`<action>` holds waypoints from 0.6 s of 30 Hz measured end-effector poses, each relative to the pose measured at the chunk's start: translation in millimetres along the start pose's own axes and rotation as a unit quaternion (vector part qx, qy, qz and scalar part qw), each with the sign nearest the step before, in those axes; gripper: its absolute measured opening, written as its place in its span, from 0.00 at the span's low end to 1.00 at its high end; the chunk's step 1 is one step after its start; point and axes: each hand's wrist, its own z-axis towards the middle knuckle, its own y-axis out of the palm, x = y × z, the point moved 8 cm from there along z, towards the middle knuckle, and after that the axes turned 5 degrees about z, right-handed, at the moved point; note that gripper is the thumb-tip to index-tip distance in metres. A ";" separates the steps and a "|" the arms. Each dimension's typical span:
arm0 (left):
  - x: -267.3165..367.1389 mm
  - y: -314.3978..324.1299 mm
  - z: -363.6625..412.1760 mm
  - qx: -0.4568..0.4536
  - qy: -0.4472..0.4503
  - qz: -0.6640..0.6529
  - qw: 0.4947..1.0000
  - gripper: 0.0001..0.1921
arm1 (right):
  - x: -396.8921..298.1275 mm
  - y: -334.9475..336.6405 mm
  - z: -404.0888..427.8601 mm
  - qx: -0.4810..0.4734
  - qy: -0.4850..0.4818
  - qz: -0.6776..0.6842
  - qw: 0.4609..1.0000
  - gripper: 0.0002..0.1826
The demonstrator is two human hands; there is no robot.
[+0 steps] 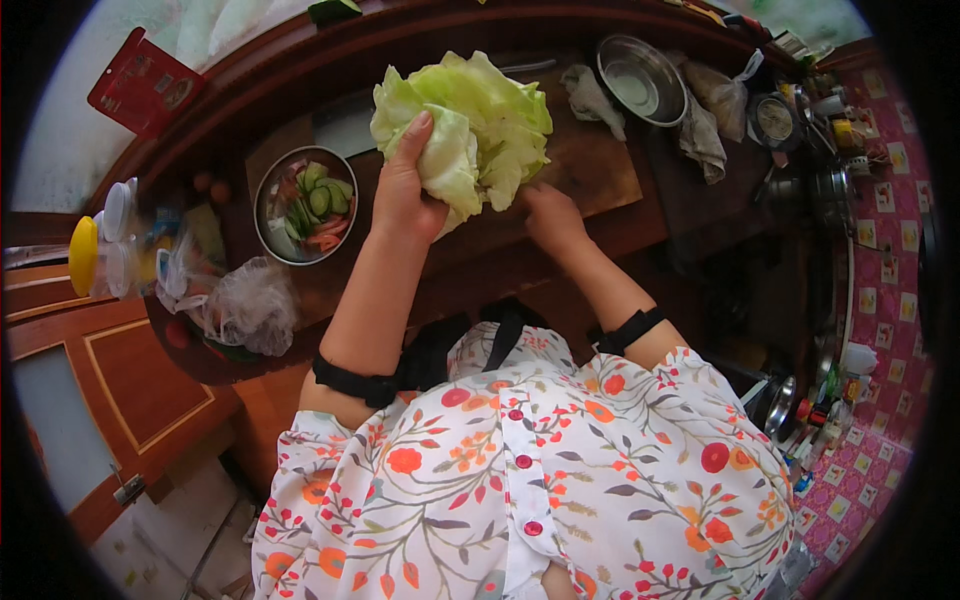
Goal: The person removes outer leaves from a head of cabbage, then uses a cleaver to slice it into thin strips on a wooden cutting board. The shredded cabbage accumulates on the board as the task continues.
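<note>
My left hand [412, 180] grips a bundle of pale green cabbage leaves [502, 112], thumb across the front of a folded leaf. The leaves are raised over a wooden cutting board [600, 176]. My right hand [553, 214] is by the lower right edge of the leaves, fingers curled; the fingertips are hidden, so whether they pinch anything is unclear. Behind the leaves lies a wide, flat metal blade [341, 124], partly covered from view. Left of my left forearm stands a metal bowl [260, 202] with sliced cucumber [321, 199] and reddish slices [326, 238].
Crumpled plastic bags [255, 307] and lidded jars [112, 247] crowd the left end. At the back right are a white cloth [592, 97], a steel basin [645, 79], a grey rag [703, 142] and a tied bag [724, 97]. A red packet [146, 86] stands by the window.
</note>
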 end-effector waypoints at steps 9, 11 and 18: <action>-4.7 -2.8 -16.4 -0.002 0.016 0.017 1.000 0.27 | -76.7 -181.4 15.8 0.138 -0.041 0.465 0.873 0.06; -7.1 -1.0 -21.0 0.001 0.033 0.015 0.999 0.27 | -132.0 -201.9 13.7 0.172 -0.185 0.261 0.932 0.08; -16.9 -12.3 -61.9 0.028 0.096 -0.069 0.993 0.23 | -168.1 -198.0 10.6 0.119 -0.243 0.240 0.932 0.10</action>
